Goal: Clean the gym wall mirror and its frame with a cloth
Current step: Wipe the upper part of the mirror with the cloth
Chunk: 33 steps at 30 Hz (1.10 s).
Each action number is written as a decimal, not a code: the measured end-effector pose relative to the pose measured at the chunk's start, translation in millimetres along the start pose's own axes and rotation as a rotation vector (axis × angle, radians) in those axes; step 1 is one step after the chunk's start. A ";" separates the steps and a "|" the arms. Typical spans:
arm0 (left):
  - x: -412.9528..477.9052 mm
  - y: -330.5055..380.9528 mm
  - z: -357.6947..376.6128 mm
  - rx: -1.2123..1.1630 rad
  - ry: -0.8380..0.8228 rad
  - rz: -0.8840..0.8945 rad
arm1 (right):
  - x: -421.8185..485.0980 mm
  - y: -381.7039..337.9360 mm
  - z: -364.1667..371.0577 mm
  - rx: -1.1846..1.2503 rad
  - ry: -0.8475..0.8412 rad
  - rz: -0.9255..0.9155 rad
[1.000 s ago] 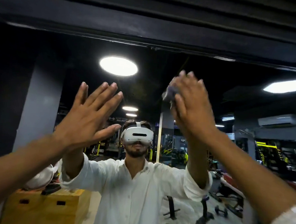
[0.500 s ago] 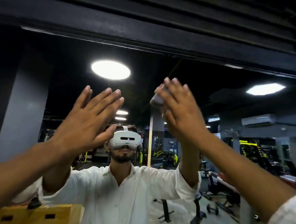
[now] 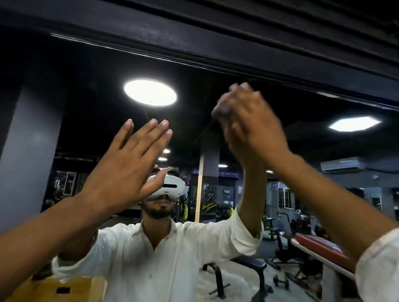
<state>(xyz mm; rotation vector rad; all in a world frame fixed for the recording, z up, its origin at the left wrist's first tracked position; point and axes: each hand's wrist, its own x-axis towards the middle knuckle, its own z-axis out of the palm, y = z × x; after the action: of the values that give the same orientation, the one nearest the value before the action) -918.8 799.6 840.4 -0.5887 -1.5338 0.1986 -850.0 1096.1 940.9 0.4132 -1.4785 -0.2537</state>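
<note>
The wall mirror (image 3: 84, 111) fills the view, and its black top frame (image 3: 199, 63) runs across just above my hands. My left hand (image 3: 125, 169) lies flat on the glass with the fingers straight and together. To its right and higher, my right hand (image 3: 251, 123) is motion-blurred and presses a small dark grey cloth (image 3: 220, 110) against the glass a little under the top frame. Only a corner of the cloth shows beside the fingers. My own reflection in a white shirt stands behind both hands.
A black louvred panel (image 3: 295, 23) sits above the frame. In the mirror I see reflected ceiling lights, a weight bench (image 3: 252, 266), dumbbells, gym machines and a yellow wooden box (image 3: 73, 290) at the lower left.
My right hand has slid the cloth upward on the glass, closer to the top frame. My left hand has stayed flat on the mirror.
</note>
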 end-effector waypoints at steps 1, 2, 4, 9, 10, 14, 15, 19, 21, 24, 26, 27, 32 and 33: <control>-0.1 0.4 0.2 0.013 -0.001 0.001 | 8.9 10.4 -1.3 0.036 0.045 0.155; 0.2 0.5 0.6 0.024 0.000 0.002 | 14.0 12.4 -1.4 0.089 0.091 0.276; 0.6 0.2 1.4 0.032 0.000 0.002 | 14.7 -5.5 0.3 0.193 0.147 0.353; 0.6 0.8 1.3 0.034 0.008 0.002 | -33.8 -98.9 7.9 0.207 -0.018 0.029; 0.8 0.8 0.8 0.032 0.011 0.004 | -42.9 -104.9 12.0 0.171 -0.067 -0.104; 0.5 0.1 1.7 0.006 0.022 -0.009 | -17.1 -68.6 18.2 0.019 -0.108 -0.394; 0.2 -0.1 2.6 0.001 0.018 -0.014 | -1.4 -57.0 18.1 0.030 -0.078 -0.293; -1.7 -0.7 4.3 -0.009 -0.004 -0.024 | 46.0 -48.4 21.0 0.138 0.137 0.239; -1.5 0.3 3.4 -0.017 -0.005 -0.023 | 55.4 -79.4 27.9 0.215 0.154 0.312; -1.1 1.4 2.3 -0.054 0.023 -0.030 | 47.8 -122.9 30.8 0.257 0.042 0.067; -2.1 1.0 2.0 -0.078 0.042 -0.029 | 48.7 -116.0 29.5 0.157 0.009 -0.080; -3.5 0.8 1.8 -0.085 0.049 -0.027 | 54.4 -104.6 28.1 0.121 0.024 -0.078; -8.8 1.5 0.5 -0.075 0.039 -0.014 | 57.2 -85.4 26.8 0.212 0.160 0.270; -8.7 2.5 0.3 -0.076 0.035 -0.013 | 45.6 -99.4 27.8 0.225 0.150 0.271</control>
<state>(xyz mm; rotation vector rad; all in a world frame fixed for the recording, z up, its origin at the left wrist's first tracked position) -919.0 797.6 831.5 -0.6387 -1.5158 0.1199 -865.2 984.2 941.8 0.3966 -1.4011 0.1578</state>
